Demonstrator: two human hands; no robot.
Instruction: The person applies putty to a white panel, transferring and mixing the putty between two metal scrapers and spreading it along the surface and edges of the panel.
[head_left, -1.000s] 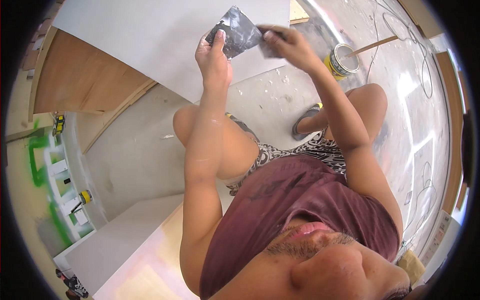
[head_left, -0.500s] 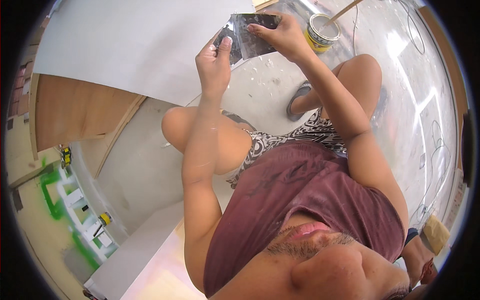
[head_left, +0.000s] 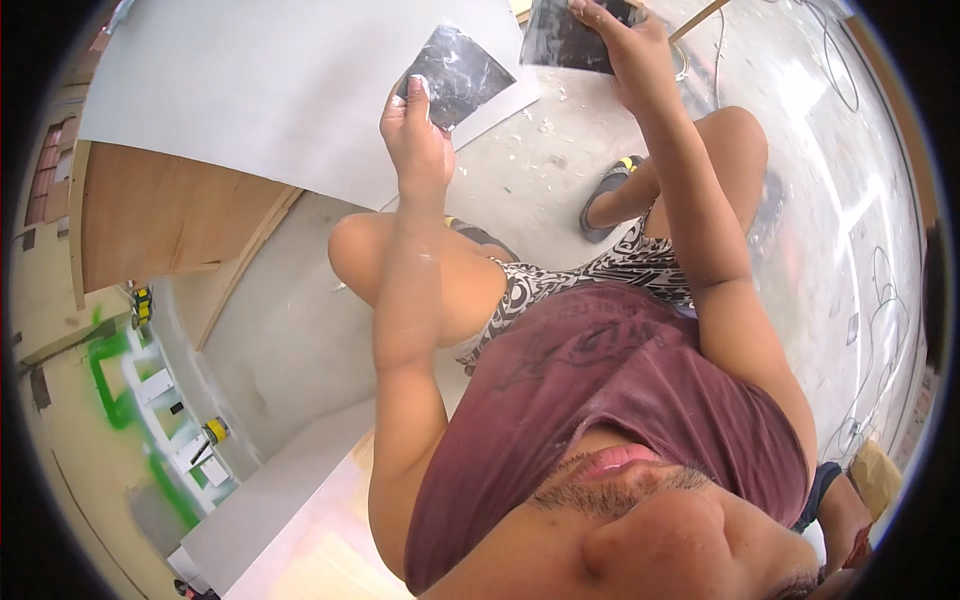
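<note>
So from where I'm standing, the person is crouched on the dusty concrete floor (head_left: 560, 170), knees up, holding a dark scraper blade in each hand.

The left hand (head_left: 418, 140) is up around 12 o'clock in the head view, fingers wrapped together and clamped on the lower edge of a dark, smeared putty blade (head_left: 455, 85). That blade sits right over the edge of a big pale grey board (head_left: 270, 90) that fills the 10 to 12 o'clock stretch; can't tell if it's actually touching the board or just hovering above it.

The right hand (head_left: 622, 40) is at about 1 o'clock, near the top rim, fingers closed on a second dark blade (head_left: 565, 40), held tilted. The two blades are near each other but apart, not touching.

Just past the right hand there's a thin wooden stick (head_left: 700, 18) poking toward the top edge. A sandal (head_left: 605, 190) on the foot sits at about 1 o'clock below that, between the knees.

Over at 9 o'clock a plywood panel (head_left: 150, 215) lies under the grey board, and down at 8 o'clock there's a white frame with green paint sprayed around it (head_left: 140, 400). Loose cables (head_left: 880, 300) curl across the floor at 3 o'clock.
</note>
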